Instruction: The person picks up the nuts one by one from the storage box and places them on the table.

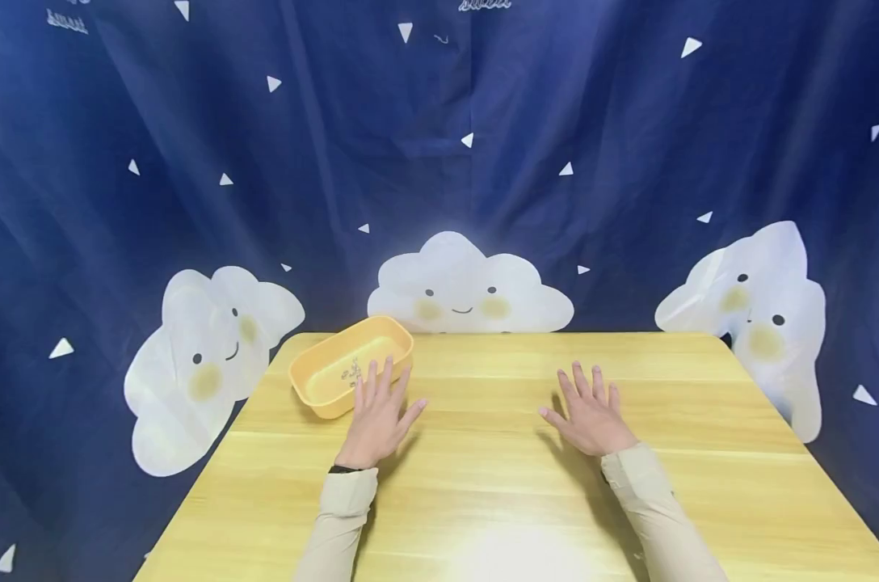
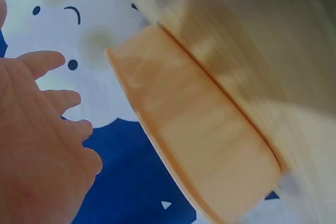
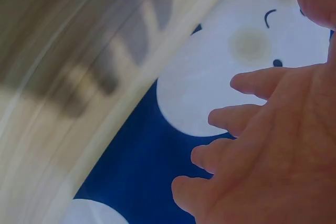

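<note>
A yellow-orange oblong basin (image 1: 323, 361) with rounded corners stands at the far left of the table, set at a slant. Some small grey marks or bits, too small to make out, show on its bottom. My left hand (image 1: 376, 422) is spread just in front of the basin, its fingertips overlapping the near rim in the head view. In the left wrist view the hand (image 2: 42, 145) is apart from the basin's outer wall (image 2: 194, 124). To the right, my right hand (image 1: 590, 416) hovers over the table with spread fingers, holding nothing; its shadow falls below it.
The light wooden table (image 1: 483, 477) reaches back to a dark blue curtain (image 1: 527, 97) with white clouds and small triangles. A bright glare lies on the table's near middle. Both forearms wear light beige sleeves (image 1: 661, 509).
</note>
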A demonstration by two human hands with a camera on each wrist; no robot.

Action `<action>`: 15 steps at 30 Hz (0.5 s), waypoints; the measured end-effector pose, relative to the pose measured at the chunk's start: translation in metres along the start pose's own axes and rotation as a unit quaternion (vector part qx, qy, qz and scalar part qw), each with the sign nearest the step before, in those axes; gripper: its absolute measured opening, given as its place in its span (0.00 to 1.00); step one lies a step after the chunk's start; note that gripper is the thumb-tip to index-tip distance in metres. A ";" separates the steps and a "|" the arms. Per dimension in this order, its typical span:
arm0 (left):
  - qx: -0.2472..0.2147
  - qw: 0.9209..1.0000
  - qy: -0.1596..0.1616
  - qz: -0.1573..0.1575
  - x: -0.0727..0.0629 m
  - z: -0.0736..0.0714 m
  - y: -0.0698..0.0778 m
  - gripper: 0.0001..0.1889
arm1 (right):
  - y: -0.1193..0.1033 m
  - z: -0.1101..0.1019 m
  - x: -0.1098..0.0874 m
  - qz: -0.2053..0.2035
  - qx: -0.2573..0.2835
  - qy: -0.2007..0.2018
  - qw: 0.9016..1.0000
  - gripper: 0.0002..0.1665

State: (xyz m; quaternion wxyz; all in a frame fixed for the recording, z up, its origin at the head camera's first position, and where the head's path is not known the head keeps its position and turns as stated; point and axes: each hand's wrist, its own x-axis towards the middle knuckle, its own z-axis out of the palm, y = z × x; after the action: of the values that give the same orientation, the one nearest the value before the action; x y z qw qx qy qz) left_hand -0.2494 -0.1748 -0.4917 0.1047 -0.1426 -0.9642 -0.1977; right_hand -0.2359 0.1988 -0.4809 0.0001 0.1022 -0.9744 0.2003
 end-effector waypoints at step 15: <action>-0.021 0.998 0.042 -0.050 -0.039 -0.030 -0.057 0.38 | -0.038 0.012 0.024 -0.075 0.047 -0.072 0.993 0.46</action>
State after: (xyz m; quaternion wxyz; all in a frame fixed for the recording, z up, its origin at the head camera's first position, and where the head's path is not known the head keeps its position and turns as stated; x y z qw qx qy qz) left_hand -0.2268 -0.2470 -0.4945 0.1327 -0.0881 -0.9604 -0.2284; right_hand -0.2510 0.1552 -0.4763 -0.0602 0.1891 -0.9509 0.2377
